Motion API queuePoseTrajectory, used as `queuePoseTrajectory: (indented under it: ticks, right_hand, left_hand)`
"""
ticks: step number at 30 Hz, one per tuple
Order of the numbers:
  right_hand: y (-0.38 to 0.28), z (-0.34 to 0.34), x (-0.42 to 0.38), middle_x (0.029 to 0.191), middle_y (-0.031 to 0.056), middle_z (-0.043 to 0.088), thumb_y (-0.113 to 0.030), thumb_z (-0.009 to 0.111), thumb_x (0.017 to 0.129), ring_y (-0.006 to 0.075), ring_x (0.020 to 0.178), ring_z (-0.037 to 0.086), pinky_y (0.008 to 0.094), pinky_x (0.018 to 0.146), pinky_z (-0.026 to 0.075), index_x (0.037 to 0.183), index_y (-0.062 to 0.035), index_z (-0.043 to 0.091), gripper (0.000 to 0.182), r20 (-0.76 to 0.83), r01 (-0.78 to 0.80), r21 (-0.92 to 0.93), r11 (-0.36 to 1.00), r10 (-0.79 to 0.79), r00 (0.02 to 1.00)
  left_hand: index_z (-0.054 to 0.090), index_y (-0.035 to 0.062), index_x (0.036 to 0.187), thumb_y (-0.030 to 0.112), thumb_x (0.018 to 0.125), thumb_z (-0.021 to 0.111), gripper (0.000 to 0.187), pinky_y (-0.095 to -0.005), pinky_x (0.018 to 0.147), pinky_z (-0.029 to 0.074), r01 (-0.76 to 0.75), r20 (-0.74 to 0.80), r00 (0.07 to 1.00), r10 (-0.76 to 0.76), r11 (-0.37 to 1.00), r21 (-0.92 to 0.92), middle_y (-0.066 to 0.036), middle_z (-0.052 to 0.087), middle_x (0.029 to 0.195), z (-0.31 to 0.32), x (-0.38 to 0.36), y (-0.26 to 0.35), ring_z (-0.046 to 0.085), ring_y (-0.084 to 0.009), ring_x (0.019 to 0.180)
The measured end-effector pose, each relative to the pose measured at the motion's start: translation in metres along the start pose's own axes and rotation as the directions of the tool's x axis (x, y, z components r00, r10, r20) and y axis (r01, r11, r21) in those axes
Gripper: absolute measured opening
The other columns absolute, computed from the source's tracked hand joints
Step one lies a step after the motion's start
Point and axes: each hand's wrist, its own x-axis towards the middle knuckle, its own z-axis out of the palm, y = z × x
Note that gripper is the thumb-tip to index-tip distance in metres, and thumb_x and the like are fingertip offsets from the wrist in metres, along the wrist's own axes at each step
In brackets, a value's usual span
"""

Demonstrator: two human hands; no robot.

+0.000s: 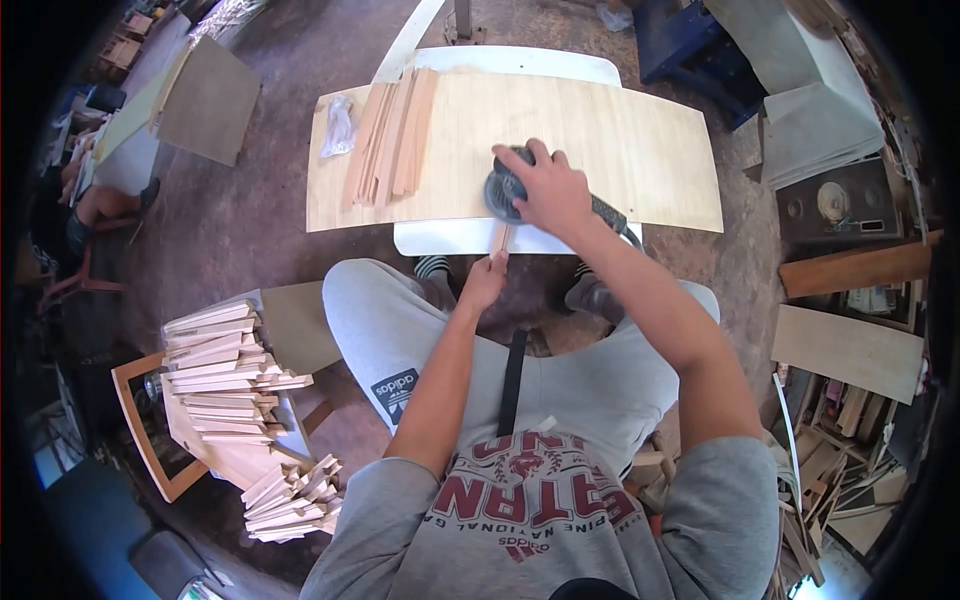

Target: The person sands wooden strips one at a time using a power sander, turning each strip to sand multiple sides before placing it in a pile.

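My right hand [553, 190] is closed over the top of a dark round power sander [503, 192], which rests on the near edge of a light plywood board [600, 150]. My left hand [485, 280] pinches the near end of a narrow wooden strip [500, 238]; the strip's far end is hidden under the sander. At the left part of the board lies a bunch of long wooden strips [395, 140], with a clear plastic bag [338, 130] beside them.
Many short wood pieces [220, 375] are stacked at lower left, near an orange-brown wooden frame [135, 425]. A seated person's leg [105, 203] shows at far left. A blue metal stand [690, 60] is at upper right, and wood scraps [825, 455] lie at right.
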Motion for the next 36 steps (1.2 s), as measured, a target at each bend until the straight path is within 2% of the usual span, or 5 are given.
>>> queuePoseTrajectory:
  ticks: [14,20,27,31,36]
  right_hand:
    - [0.129,-0.001,0.041,0.130,0.0129,0.060,-0.021,0.079,0.077,0.0406,0.109,0.068,0.0489,0.084,0.061,0.151,-0.0387,0.048,0.082,0.006,-0.450,-0.110,0.886,0.453,0.891]
    - [0.137,-0.013,-0.013,0.130,0.0126,0.060,-0.017,0.079,0.075,0.0401,0.105,0.068,0.0483,0.082,0.061,0.151,-0.0386,0.048,0.085,-0.007,-0.512,-0.074,0.856,0.513,0.859]
    - [0.158,-0.017,-0.030,0.129,0.0123,0.059,-0.015,0.078,0.075,0.0392,0.106,0.068,0.0479,0.081,0.061,0.150,-0.0380,0.049,0.084,-0.019,-0.561,-0.056,0.826,0.561,0.828]
    - [0.166,-0.017,-0.033,0.129,0.0124,0.059,-0.016,0.078,0.076,0.0393,0.107,0.068,0.0479,0.082,0.061,0.150,-0.0379,0.049,0.083,-0.034,-0.582,-0.072,0.810,0.581,0.813]
    - [0.167,-0.016,-0.029,0.131,0.0128,0.059,-0.017,0.079,0.076,0.0401,0.108,0.068,0.0478,0.083,0.061,0.151,-0.0386,0.049,0.083,-0.029,-0.574,-0.037,0.818,0.573,0.819]
  left_hand:
    - [0.072,0.0019,0.088,0.065,0.107,0.039,0.074,-0.0375,0.058,0.052,0.300,-0.005,0.947,-0.320,0.881,0.365,-0.010,0.068,0.066,-0.031,0.011,0.021,0.069,-0.0247,0.063]
    - [0.073,0.0120,0.126,0.025,0.098,0.057,0.035,-0.0522,0.101,0.052,-0.133,-0.192,0.883,0.429,0.620,0.773,-0.019,0.070,0.126,-0.032,-0.013,0.136,0.066,-0.0405,0.118]
    - [0.071,0.0193,0.119,0.014,0.090,0.071,0.030,-0.0546,0.121,0.035,-0.438,0.624,0.634,0.457,-0.452,0.777,-0.004,0.047,0.160,-0.049,0.077,0.157,0.037,-0.0302,0.151]
    - [0.066,0.0161,0.117,0.024,0.096,0.068,0.022,-0.0539,0.113,0.044,-0.447,0.562,0.667,0.489,-0.341,0.827,-0.010,0.069,0.129,-0.083,0.054,0.164,0.062,-0.0330,0.127]
    - [0.059,0.0093,0.122,0.039,0.105,0.059,0.034,-0.0453,0.065,0.055,-0.238,-0.004,0.948,0.318,0.719,0.652,-0.012,0.072,0.088,-0.077,0.040,0.084,0.071,-0.0271,0.073]
